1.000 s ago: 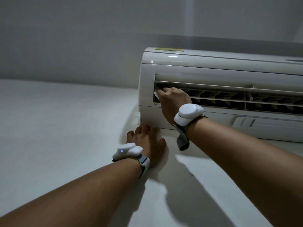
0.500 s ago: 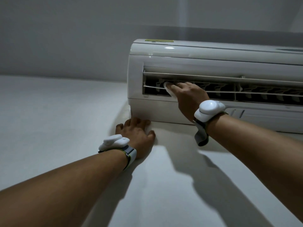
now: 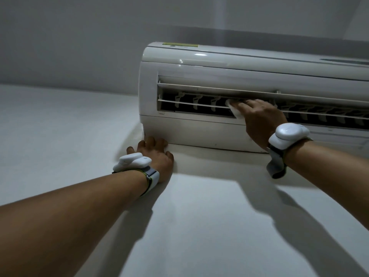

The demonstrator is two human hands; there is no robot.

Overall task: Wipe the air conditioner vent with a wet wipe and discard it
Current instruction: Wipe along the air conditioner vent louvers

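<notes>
A white wall-mounted air conditioner [image 3: 209, 68] fills the upper right. Its vent [image 3: 191, 101] is a long dark slot with thin white louvres. My right hand [image 3: 259, 116] presses a white wet wipe [image 3: 235, 111] against the louvres, a third of the way along the slot from its left end; only the wipe's left edge shows past my fingers. My left hand [image 3: 157, 154] lies flat on the wall just under the unit's lower left corner, fingers spread, holding nothing.
The pale wall [image 3: 60, 126] runs left of and below the unit. Both wrists carry white strapped devices [image 3: 287, 134]. The vent slot continues right past the frame edge.
My right hand has slid the wipe rightward along the vent, away from its left end. My left hand has stayed on the wall under the unit.
</notes>
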